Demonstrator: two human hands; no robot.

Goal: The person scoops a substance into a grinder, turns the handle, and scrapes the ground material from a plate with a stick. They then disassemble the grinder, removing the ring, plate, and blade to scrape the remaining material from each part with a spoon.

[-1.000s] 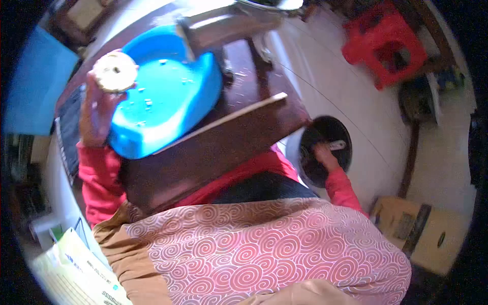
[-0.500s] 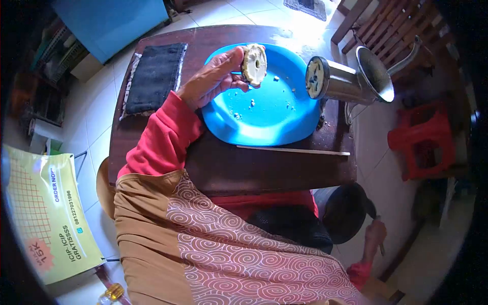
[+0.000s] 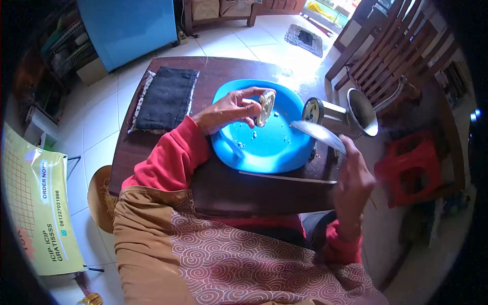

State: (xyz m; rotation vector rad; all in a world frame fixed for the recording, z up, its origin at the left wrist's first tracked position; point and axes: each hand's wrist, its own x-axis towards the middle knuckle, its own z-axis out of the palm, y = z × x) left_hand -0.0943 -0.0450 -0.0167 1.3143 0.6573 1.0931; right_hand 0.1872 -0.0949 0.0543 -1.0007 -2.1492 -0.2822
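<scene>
The left hand [image 3: 231, 109] is up over the blue basin [image 3: 262, 160], thumb and fingers pinching a round disc [image 3: 265, 108] by its edge, the disc tilted nearly upright and smeared with pale paste. And here's the right hand [image 3: 353, 175], fingers wrapped firmly around the handle end of a knife [image 3: 321, 135], out above the right side of the table [image 3: 254, 199]. The blade slants across the basin's right rim, tip aimed at the disc, with a clear gap between the two!

Below them, pale crumbs [image 3: 254, 134] dot the basin floor. Just beside the basin, at the table's right edge, a metal grinder [image 3: 333, 113] lies with its ringed end toward the basin, pale stuff on that end, and its wide funnel facing outward. Between the basin and the table's near edge runs a thin pale stick [image 3: 287, 177], roughly parallel to that edge. Over by the far left corner, a black cloth [image 3: 168, 94] lies flat. Off the table's right edge, on the floor, sits a red stool [image 3: 409, 168].
</scene>
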